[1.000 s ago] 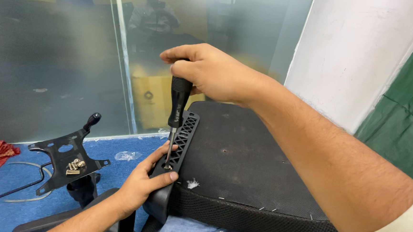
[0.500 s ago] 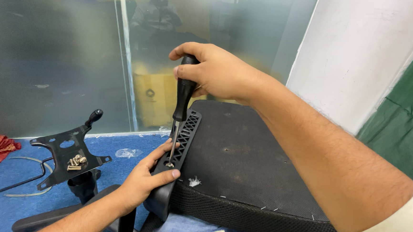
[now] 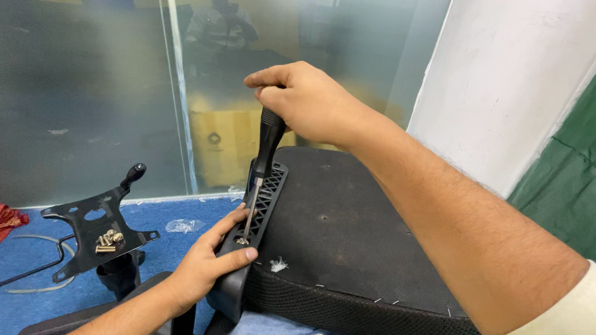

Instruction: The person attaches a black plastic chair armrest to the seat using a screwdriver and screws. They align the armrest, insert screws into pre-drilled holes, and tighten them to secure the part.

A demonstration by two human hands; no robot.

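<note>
Screw (image 3: pixel 242 241): sat in the black armrest bracket (image 3: pixel 260 206) on the seat cushion (image 3: pixel 349 239); probably part-driven.
Screwdriver (image 3: pixel 262 162): my right hand (image 3: pixel 309 102) wrapped its handle; keeping it upright seemed wise.
Left hand (image 3: pixel 211 262): clasped the bracket, steadying.

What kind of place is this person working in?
Probably an office: a frosted glass partition with chairs dimly behind it, blue carpet, and an office-chair seat being assembled with a screwdriver.

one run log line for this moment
right hand: grips black-handled screwdriver | tip: on screw | left hand: steadies black plastic armrest bracket | black seat cushion: alongside
</note>
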